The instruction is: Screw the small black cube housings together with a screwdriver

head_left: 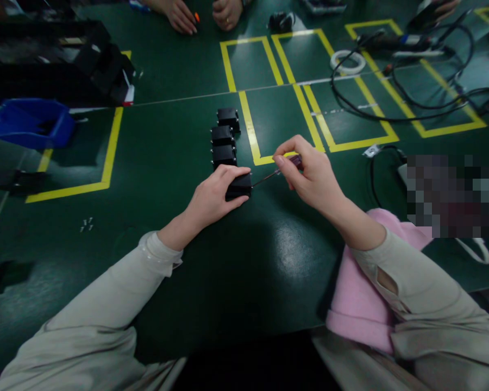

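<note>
My left hand (220,193) grips a small black box (239,185) on the green table, thumb on the near side and fingers over the far side. In my right hand (307,174) is a screwdriver (272,175), its dark reddish handle pinched between thumb and fingers. The screwdriver's tip meets the right end of the box, where a small screw seems to sit. Just beyond my left hand, several similar black boxes (223,136) stand in a row, with shiny screws at their ends.
Several loose screws (86,224) lie at left, below a blue bin (32,122). Yellow tape (250,127) marks the green table (179,146). A pink cloth (358,298) lies under my right forearm. Black cables (362,114) and a white tape roll (348,62) are at right. Another person's hands (181,16) rest opposite.
</note>
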`<state>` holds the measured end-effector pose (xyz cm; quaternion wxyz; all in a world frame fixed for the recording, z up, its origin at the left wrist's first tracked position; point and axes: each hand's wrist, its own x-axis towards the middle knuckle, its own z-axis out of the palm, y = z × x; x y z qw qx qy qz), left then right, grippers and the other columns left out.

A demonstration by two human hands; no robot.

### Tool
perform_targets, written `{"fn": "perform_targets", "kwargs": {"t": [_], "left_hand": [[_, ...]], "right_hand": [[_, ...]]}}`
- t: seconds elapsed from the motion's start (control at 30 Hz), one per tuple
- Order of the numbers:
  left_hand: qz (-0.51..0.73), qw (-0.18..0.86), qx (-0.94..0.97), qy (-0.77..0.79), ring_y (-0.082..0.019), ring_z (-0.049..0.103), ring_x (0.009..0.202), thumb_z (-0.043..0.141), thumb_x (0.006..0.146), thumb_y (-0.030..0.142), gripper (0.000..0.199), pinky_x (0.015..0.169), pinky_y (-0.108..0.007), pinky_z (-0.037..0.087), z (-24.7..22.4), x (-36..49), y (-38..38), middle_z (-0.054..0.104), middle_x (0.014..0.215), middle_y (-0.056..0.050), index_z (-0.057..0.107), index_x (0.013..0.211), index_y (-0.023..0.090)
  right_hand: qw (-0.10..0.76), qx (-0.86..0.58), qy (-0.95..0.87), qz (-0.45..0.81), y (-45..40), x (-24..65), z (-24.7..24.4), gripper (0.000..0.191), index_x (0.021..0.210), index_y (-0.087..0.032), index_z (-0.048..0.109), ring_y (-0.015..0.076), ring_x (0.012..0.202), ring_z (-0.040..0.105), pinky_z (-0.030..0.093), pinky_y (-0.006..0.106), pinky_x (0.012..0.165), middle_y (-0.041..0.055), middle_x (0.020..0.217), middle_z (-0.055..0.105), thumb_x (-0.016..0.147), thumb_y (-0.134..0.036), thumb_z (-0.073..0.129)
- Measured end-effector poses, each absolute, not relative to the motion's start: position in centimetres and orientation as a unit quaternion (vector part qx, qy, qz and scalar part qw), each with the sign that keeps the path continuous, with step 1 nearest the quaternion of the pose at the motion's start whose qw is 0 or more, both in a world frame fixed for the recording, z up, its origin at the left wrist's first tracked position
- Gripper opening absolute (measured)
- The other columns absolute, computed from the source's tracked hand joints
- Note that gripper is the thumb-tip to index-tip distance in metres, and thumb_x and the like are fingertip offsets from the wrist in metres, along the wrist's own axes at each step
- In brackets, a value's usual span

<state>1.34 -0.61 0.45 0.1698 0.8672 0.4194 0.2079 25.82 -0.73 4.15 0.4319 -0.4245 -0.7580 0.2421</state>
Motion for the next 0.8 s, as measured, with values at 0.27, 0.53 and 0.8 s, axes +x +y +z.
{"fn": "perform_targets", "kwargs": {"t": [0.27,0.53,0.8], "left_hand": [[0.208,0.171,0.867,0.420,-0.028,0.060,0.128,0.069,0.090,0.027,0.055,0.109,-0.045,0.051,0.45,1.24,-0.59,0.058,0.135,-0.010,0.050,0.141,0.023],[0.205,0.173,0.867,0.421,-0.028,0.060,0.127,0.068,0.090,0.027,0.055,0.109,-0.047,0.051,0.56,1.33,-0.56,0.058,0.136,-0.010,0.050,0.141,0.024],[0.207,0.173,0.866,0.420,-0.028,0.059,0.128,0.068,0.090,0.028,0.054,0.110,-0.046,0.051,0.46,1.31,-0.54,0.059,0.136,-0.010,0.050,0.141,0.022]], "right_hand": [[0.433,-0.419,-0.759,0.248,-0.74,25.83,4.16,0.004,0.099,-0.023,0.052,0.0081,0.053,0.052,0.041,0.028,0.057,-0.0069,0.067,0.051,0.098,-0.026,0.050],[0.430,-0.417,-0.761,0.251,-0.81,25.81,4.18,0.004,0.100,-0.024,0.052,0.0083,0.052,0.051,0.042,0.028,0.057,-0.0074,0.067,0.050,0.097,-0.023,0.049],[0.426,-0.427,-0.758,0.250,-0.65,25.85,4.03,0.012,0.092,-0.023,0.052,0.0077,0.050,0.050,0.039,0.027,0.054,-0.0076,0.063,0.050,0.099,-0.033,0.052]]}}
